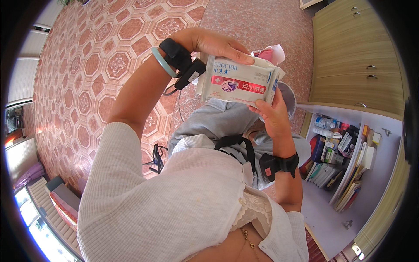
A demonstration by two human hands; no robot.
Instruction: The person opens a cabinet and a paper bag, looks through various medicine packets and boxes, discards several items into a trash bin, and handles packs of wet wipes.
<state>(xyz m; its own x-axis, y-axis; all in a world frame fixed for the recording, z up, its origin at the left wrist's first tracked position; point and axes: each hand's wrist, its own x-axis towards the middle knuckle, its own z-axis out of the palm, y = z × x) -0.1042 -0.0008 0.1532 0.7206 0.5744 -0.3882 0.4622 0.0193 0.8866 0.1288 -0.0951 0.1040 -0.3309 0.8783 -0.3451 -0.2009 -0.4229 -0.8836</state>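
A white soft plastic pack of wipes (240, 73) with a red band and printed writing is held up in front of me, its broad face towards the camera. My left hand (222, 47) clasps its top edge, thumb on the front. With thumb and fingers, my right hand (273, 113) grips its lower right corner. Behind the pack, a pink and white item (270, 54) sticks out past the upper edge. Most of that item is hidden, and I cannot tell what it is or which hand supports it.
To the right stands a wood-grain cabinet (350, 62) with an open lower compartment (320, 203). Inside are plastic bottles (324, 123), small boxes (332, 144) and upright books (352, 196). Black cables (158, 157) lie on the patterned tile floor (88, 62). My legs (212, 119) are folded below the pack.
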